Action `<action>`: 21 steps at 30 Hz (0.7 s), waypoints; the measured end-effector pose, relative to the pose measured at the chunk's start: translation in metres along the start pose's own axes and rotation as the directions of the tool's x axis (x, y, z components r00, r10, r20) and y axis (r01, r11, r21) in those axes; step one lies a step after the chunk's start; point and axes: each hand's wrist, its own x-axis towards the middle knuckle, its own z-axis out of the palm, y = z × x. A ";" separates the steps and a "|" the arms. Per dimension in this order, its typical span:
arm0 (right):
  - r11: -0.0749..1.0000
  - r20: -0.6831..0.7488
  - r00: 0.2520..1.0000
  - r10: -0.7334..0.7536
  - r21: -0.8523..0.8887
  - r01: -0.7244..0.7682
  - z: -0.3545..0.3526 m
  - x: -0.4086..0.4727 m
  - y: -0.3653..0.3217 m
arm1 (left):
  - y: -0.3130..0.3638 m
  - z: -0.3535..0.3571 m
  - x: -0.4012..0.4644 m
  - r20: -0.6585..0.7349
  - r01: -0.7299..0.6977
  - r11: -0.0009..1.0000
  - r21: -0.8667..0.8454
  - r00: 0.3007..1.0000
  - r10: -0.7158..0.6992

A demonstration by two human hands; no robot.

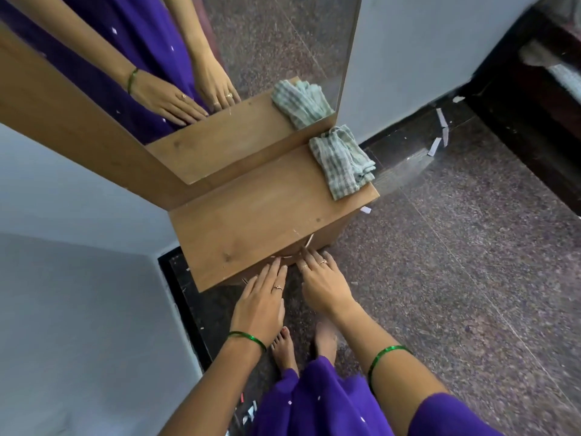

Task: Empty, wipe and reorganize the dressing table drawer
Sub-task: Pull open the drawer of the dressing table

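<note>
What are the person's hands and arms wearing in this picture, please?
Both forearms are bare. Each wrist carries a thin green bangle. The left hand has a small gold ring, and the right hand has two gold rings. A purple sleeve covers the right upper arm.

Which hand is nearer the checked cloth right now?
Right. The right hand is at the table's front edge, on the side where the checked cloth lies at the back corner. The left hand is beside it, further from that corner. Neither touches the cloth.
</note>
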 end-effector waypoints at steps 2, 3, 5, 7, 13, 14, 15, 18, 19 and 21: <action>1.000 0.005 1.000 -0.007 -0.017 0.007 0.003 0.009 0.005 | -0.001 0.005 0.001 -0.052 0.030 0.999 -0.014 0.998 -0.030; 1.000 0.009 1.000 -0.010 -0.022 0.010 0.005 0.014 0.006 | -0.002 0.006 0.002 -0.059 0.041 0.999 -0.011 0.997 -0.042; 0.999 0.024 1.000 -0.015 -0.031 0.016 0.006 0.024 0.005 | -0.006 0.007 0.002 -0.080 0.046 0.999 0.008 0.996 -0.045; 0.999 0.078 0.997 0.001 -0.034 0.002 0.005 0.032 0.000 | -0.011 0.008 0.001 -0.072 0.046 0.999 0.024 0.996 -0.044; 0.999 0.122 0.991 0.050 0.005 -0.051 0.006 0.046 -0.009 | -0.020 0.014 0.003 -0.126 -0.002 1.000 0.030 0.992 0.006; 0.998 0.114 0.992 0.053 0.008 -0.054 0.006 0.046 -0.010 | -0.022 0.015 0.003 -0.149 -0.018 0.999 0.035 0.989 0.023; 0.998 0.105 0.993 0.057 0.013 -0.059 0.007 0.046 -0.010 | -0.023 0.016 0.002 -0.173 -0.033 0.999 0.042 0.984 0.040; 0.995 0.104 0.992 0.077 0.048 -0.083 0.008 0.044 -0.011 | -0.028 0.019 -0.001 -0.238 -0.072 0.996 0.056 0.968 0.083; 0.994 0.105 0.991 0.087 0.058 -0.094 0.008 0.043 -0.011 | -0.029 0.020 -0.002 -0.250 -0.079 0.995 0.065 0.964 0.093; 0.990 0.093 0.989 0.113 0.070 -0.119 0.010 0.040 -0.012 | -0.032 0.021 -0.006 -0.270 -0.090 0.993 0.076 0.957 0.107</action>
